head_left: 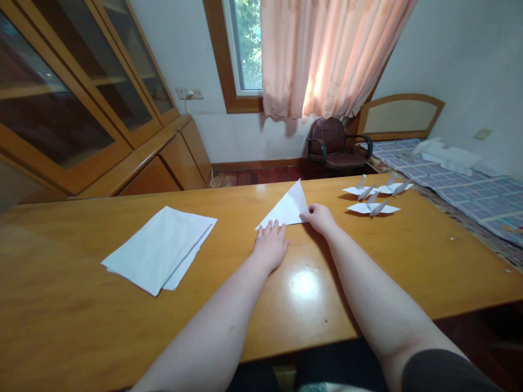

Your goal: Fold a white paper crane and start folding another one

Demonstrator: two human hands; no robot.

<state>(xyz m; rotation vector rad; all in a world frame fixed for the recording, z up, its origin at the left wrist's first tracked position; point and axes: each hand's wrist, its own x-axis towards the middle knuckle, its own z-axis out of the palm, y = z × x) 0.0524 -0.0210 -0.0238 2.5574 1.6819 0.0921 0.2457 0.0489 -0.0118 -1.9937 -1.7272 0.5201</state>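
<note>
A sheet of white paper folded into a triangle (286, 206) lies on the table in front of me, one corner pointing away. My left hand (271, 246) rests flat with fingers spread, its fingertips touching the triangle's near edge. At the right corner, my right hand (320, 218) pinches the paper between thumb and fingers, and that side looks slightly raised. Three folded white paper cranes stand to the right: a near crane (373, 208), a far left crane (360, 190) and a far right crane (393, 188).
A stack of white paper sheets (161, 247) lies to the left on the wooden table (81, 326). Beyond the table's far edge stand a brown armchair (333, 142) and a bed (461, 174). Wooden cabinets (163, 163) line the left wall.
</note>
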